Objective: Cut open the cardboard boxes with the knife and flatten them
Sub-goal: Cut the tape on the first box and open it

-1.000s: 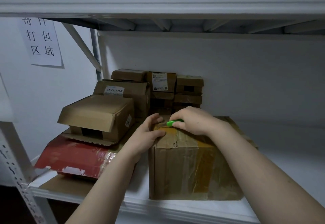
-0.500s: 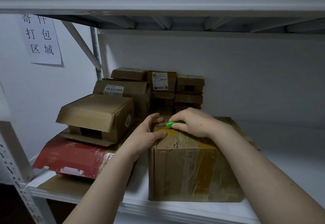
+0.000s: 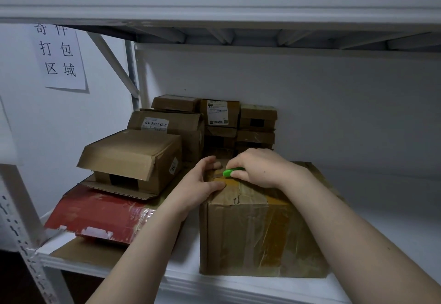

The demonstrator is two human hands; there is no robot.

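The large brown taped cardboard box point(image 3: 260, 229) stood at the front of the white metal shelf point(image 3: 393, 220), upright and unflattened, its top tape apparently only being started near the left edge. The right hand point(image 3: 259, 167) was curled round the small green-handled knife point(image 3: 232, 172) on the box top; the blade itself was hidden. The left hand point(image 3: 198, 184) gripped the box's upper left corner, thumb over the front edge. Behind and left, a stack of smaller brown cardboard boxes point(image 3: 214, 122) looked untouched, so most work remained
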